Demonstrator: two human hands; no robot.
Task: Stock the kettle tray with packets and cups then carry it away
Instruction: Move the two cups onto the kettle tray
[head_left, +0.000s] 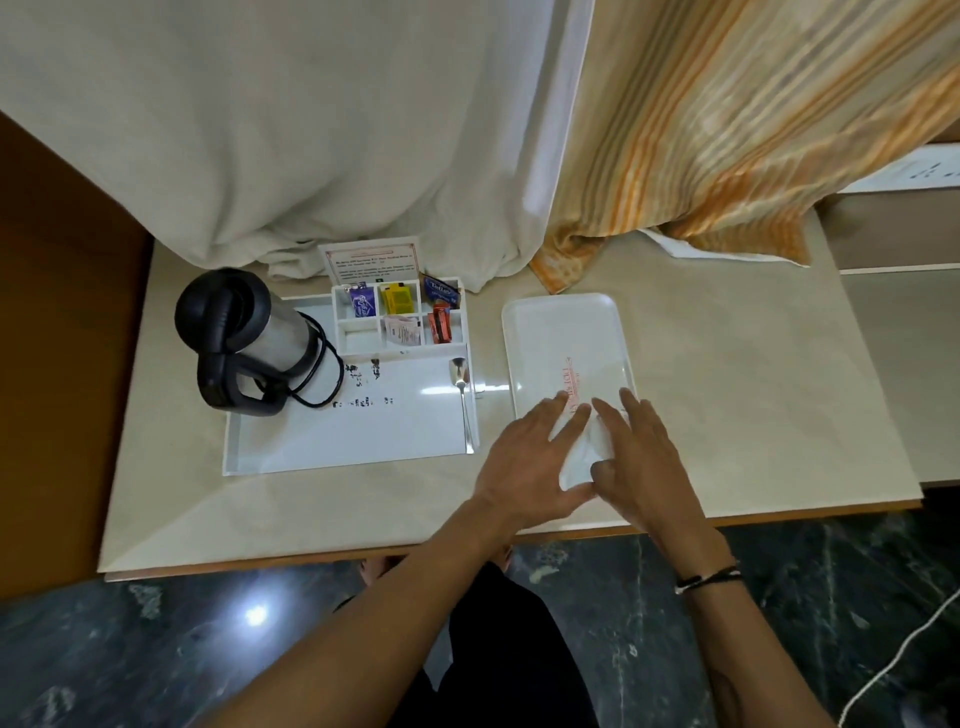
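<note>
Both hands are lying flat with fingers spread at the lower centre of the frame, the left hand (524, 467) and right hand (641, 457) pressing a white paper liner (582, 452) onto the near end of a plain white tray (561, 322), neither grip closing around anything. Further up and left, the kettle tray (353, 431) is sitting on the tabletop (753, 389), carrying a spoon (462, 395), the black kettle (244, 338) and compartments of packets (400, 312).

A beige desk (727, 395) meets 2 curtains at its far side: a cream curtain (291, 130) and an orange-striped curtain (753, 114) (bunched on the desktop). Dark marble floor (156, 649) lies below.
</note>
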